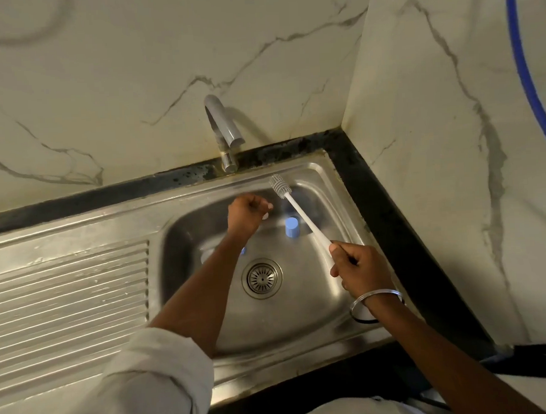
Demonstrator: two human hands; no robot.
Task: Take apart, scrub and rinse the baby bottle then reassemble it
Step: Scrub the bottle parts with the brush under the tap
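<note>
Right hand (355,265): the grip is clamped round the handle end of the bottle brush (301,215), with the bristle head pointing toward the tap (224,130).
Left hand (247,212): fingers are curled above the basin; I cannot tell if they hold anything.
Blue cap (292,227): stands inside the sink (301,315), beyond the drain (261,278), between both hands.

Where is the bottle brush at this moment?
In the head view, right of centre: the right hand grips the bottle brush by its handle over the sink, bristles raised just below the faucet.
</note>
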